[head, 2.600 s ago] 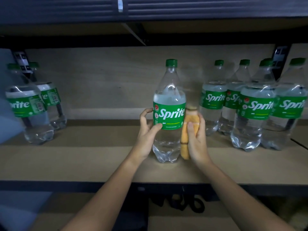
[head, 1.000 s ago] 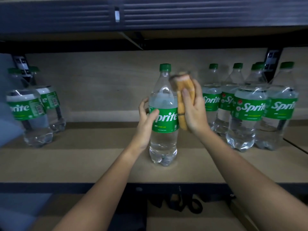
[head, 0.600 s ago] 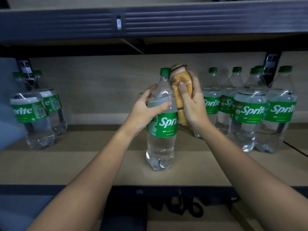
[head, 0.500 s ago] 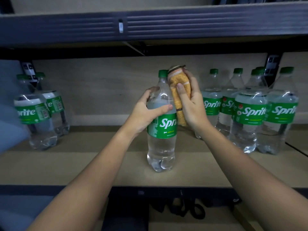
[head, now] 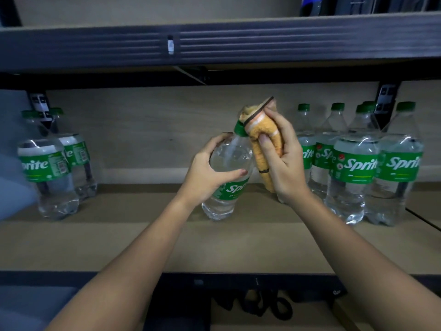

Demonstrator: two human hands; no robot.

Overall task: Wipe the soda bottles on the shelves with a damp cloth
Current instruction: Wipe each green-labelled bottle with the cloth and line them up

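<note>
Wooden shelf (head: 214,244): tilted bottle (head: 226,177) gripped at shoulder by left hand (head: 205,173); cloth (head: 262,144) clutched in right hand (head: 281,161), pressed at cap. Risk: wet plastic slipped from grip, neighbouring bottles (head: 358,168) toppled.

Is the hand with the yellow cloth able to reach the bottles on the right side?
Probably yes. The right hand with the cloth is already just in front of the right-side bottles, and nothing stands between them. The left hand grips the tilted bottle, off to the side.
</note>
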